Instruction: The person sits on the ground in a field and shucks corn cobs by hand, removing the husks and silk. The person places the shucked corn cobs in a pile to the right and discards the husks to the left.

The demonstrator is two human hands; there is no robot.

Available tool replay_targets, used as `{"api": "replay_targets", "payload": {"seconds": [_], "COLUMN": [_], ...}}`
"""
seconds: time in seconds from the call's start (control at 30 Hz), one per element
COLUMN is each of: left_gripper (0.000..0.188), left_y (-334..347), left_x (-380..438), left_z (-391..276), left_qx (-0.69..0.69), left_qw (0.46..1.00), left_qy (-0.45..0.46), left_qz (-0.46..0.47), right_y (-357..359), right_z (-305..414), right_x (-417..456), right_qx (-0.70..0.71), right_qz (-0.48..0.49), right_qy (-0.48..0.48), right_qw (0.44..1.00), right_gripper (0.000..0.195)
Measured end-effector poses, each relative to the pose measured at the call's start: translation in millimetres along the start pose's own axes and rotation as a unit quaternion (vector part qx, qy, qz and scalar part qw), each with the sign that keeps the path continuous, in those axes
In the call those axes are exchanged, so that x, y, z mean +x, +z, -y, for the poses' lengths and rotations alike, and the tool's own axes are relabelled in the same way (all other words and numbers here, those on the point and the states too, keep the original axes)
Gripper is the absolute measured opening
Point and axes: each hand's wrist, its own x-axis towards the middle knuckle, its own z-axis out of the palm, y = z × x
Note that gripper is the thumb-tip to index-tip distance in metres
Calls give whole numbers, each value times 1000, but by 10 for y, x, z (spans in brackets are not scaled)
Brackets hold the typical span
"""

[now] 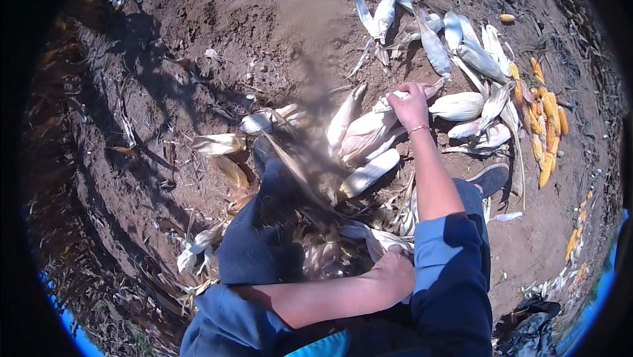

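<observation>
My right hand [410, 106] reaches forward, its fingers closed around an ear of corn in a pale dry husk [435, 87]. Beside it lie several more ears in their husks, with one whitish ear [371, 172] close to my legs. Low in front of my body, my left hand [394, 270] is bent over at the wrist, next to loose pale corn husks [378, 240]. Its fingers are mostly hidden, so whether it grips a husk is unclear. Another unhusked ear [457, 106] rests on the soil just right of my right hand.
A pile of bare yellow corn cobs [546, 117] lies to the right, and more yellow ears [576, 233] form a strip farther off. Opened husks [383, 16] are scattered ahead. Dry stalks [54, 169] line the left. A dark bag-like object [529, 325] sits at lower right.
</observation>
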Motion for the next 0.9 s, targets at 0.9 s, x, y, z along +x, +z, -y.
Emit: {"api": "replay_targets", "payload": {"seconds": [0.9], "left_gripper": [35], "left_y": [-966], "left_x": [-73], "left_z": [413], "left_qx": [-776], "left_qw": [421], "left_qy": [68], "left_qz": [-464], "right_y": [-2257], "right_z": [695], "right_x": [-2332], "right_qx": [224], "right_qz": [189], "right_qy": [-131], "right_qw": [947], "right_gripper": [53]}}
